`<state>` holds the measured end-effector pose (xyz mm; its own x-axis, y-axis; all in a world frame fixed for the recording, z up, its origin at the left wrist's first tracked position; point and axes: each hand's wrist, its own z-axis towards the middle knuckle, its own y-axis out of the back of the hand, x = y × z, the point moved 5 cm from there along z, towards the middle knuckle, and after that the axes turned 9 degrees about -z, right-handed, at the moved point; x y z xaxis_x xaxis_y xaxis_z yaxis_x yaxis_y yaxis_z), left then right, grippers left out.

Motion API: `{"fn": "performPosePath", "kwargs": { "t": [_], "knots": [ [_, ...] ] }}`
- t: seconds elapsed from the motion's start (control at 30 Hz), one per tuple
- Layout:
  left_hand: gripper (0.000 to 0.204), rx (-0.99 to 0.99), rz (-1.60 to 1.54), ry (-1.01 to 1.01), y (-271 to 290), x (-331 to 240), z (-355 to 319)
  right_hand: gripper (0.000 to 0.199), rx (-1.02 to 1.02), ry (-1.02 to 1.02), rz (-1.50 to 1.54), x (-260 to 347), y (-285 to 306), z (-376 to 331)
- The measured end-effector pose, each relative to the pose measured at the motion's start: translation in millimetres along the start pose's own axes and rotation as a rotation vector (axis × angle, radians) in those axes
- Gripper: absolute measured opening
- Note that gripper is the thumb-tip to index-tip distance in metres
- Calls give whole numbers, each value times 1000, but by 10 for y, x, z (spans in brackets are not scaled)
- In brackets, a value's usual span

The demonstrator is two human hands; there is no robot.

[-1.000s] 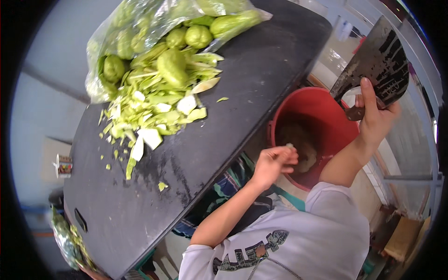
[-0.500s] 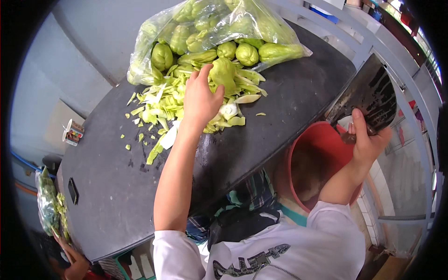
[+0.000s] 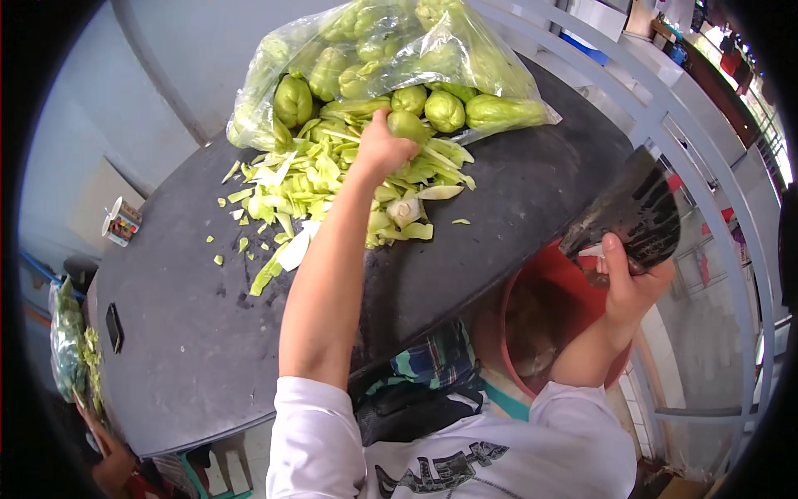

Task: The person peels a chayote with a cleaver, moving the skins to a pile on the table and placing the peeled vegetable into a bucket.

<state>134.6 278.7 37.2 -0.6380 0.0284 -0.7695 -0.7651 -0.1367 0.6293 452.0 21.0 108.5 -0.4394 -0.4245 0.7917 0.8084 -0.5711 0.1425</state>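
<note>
My left hand (image 3: 386,150) reaches onto a heap of green peelings (image 3: 316,179), its fingers and thumb round a pale green chayote (image 3: 407,125). The fingertips are partly hidden behind it. Just beyond, whole chayotes (image 3: 445,111) spill from the mouth of a large clear plastic bag (image 3: 382,50). Off the table's right edge, my right hand (image 3: 629,279) grips a broad, dark-bladed cleaver (image 3: 636,212) by its handle. Its blade is wet-looking and points up and away, above a red bucket (image 3: 509,333).
The dark table (image 3: 191,358) carries a phone (image 3: 115,328) and printed cups (image 3: 122,221) at left. Another person's hand (image 3: 91,416) is beside a bag of green vegetables (image 3: 66,341) at lower left. Light metal rails (image 3: 665,125) stand at right.
My left hand has moved farther into the heap and closed round the chayote. My right hand with the cleaver has shifted slightly left and lower, over the bucket.
</note>
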Motion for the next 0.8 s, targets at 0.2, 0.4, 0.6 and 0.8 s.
{"fn": "performPosePath", "kwargs": {
  "t": [0.2,0.4,0.6,0.8],
  "knots": [
    [74,294,-1315,-58,630,155,-746,9,115,18,-87,125,-519,-80],
    [70,165,-1358,-87,1434,646,-1560,55,255,1015,-230,764,-1585,-381],
    [41,-153,-1372,-116,1851,1236,-1930,30,331,1277,-86,1386,-2697,-959],
    [28,-162,-1652,-147,1919,1326,-1895,30,386,1359,-39,1582,-3091,-1245]
  ]
}}
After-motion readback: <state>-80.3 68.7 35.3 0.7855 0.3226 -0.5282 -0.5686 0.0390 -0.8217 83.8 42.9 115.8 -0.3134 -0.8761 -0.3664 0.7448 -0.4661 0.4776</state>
